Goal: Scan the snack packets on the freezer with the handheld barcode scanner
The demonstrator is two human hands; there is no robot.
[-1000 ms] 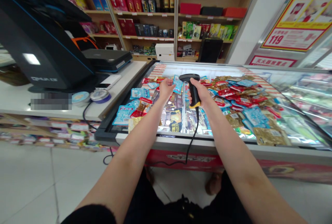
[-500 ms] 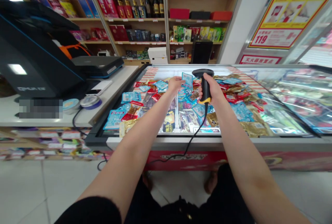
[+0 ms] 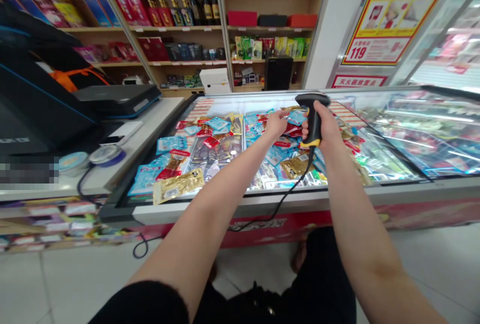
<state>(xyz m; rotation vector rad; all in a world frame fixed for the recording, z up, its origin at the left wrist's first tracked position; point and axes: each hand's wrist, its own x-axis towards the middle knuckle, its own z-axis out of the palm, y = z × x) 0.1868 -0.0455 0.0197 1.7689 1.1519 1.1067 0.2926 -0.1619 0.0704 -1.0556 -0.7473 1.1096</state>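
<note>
My right hand [image 3: 327, 125] is wrapped round the black-and-yellow handle of a barcode scanner [image 3: 313, 123], its head pointing away over the glass top. A black cable runs from the scanner's base down over the front edge. To its left, my left hand [image 3: 276, 124] reaches over a heap of snack packets, with fingers stretched forward. The fingertips are close to a blue packet [image 3: 297, 116] and red ones beside it; nothing is visibly held. Under my left wrist and around lie more blue, red and gold packets, among them a gold packet [image 3: 178, 186] at the front left.
The packets lie on a glass-topped display freezer [image 3: 225, 209]. Left of it a counter [image 3: 120, 164] carries a checkout machine [image 3: 33, 99], a flat black device [image 3: 118, 100], a phone and round tubs. Stocked shelves [image 3: 172, 29] stand behind; a white pillar bears a poster [image 3: 401, 14].
My left hand has let go of a blue packet it held up and moved right over the heap. The scanner in my right hand shifted slightly right; the view turned a little.
</note>
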